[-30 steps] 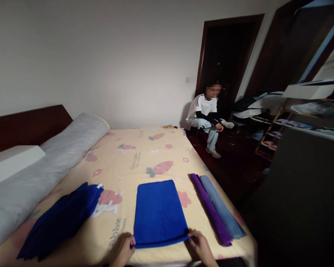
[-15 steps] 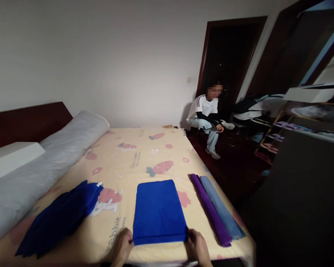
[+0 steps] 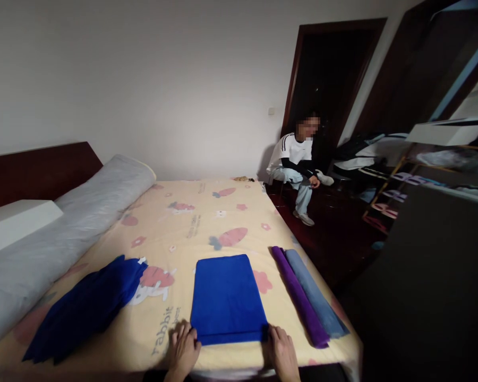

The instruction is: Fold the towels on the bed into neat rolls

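A blue towel [image 3: 229,297], folded into a rectangle, lies flat near the front edge of the bed. A narrow strip is folded along its near edge. My left hand [image 3: 185,345] is at the near left corner, fingers bent and closed on the cloth. At the near right corner, my right hand [image 3: 279,345] pinches the edge between thumb and fingers. To the right lie a purple rolled towel [image 3: 300,297] and a grey-blue rolled towel [image 3: 316,294], side by side. A loose, crumpled dark blue cloth [image 3: 87,310] with a small white tag rests on the left.
The bed [image 3: 175,223] has a patterned cream sheet. A grey rolled bedding bundle [image 3: 99,207] and a white box [image 3: 19,223] lie by the headboard [image 3: 40,167]. A person [image 3: 297,159] sits beyond the far right corner. A dark cabinet-like surface [image 3: 430,276] stands at right.
My left hand has shifted slightly right, its fingers now further over the towel's near left corner. My right hand stays at the right corner. The view has tilted slightly.
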`<state>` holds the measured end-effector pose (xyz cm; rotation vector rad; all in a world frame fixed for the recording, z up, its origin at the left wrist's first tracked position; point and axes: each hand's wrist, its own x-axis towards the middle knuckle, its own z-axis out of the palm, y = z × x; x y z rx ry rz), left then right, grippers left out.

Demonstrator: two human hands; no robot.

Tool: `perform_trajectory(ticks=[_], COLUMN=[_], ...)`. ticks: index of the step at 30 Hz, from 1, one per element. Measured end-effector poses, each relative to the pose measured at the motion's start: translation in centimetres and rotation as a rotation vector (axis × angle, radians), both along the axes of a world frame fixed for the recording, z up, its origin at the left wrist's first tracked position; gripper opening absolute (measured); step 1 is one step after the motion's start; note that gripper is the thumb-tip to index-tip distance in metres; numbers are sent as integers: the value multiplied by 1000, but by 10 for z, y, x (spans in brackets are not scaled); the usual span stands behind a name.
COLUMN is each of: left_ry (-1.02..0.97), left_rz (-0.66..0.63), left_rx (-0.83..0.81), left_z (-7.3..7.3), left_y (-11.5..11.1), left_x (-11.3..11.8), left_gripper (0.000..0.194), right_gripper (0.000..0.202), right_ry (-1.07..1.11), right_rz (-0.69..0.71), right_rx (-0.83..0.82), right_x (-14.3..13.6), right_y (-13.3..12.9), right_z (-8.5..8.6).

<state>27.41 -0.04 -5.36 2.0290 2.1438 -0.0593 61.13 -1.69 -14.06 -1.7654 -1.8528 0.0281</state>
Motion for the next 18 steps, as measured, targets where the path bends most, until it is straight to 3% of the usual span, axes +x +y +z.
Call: perform_trajectory(ticks=[4, 8, 11, 14, 18], left_ry=[18, 64, 87, 114, 28], left_rz=[5, 9, 2, -6, -115], left_rx=[-41, -25, 18, 63, 18], left_z=[6, 3, -6, -13, -18], left_y=[2, 1, 0, 0, -2], left_x=[6, 9, 6, 7, 22], left_gripper=[41, 45, 47, 46, 46], right_gripper=[32, 49, 66, 75, 75], right_ry=[-18, 16, -10, -32, -30], right_rz=[50, 458, 716, 736, 767], right_rx=[-69, -171, -185, -156, -231], right_x=[-20, -69, -106, -123, -122], right_y=[-8, -17, -19, -16, -10], right_z=[22, 35, 27, 8, -8])
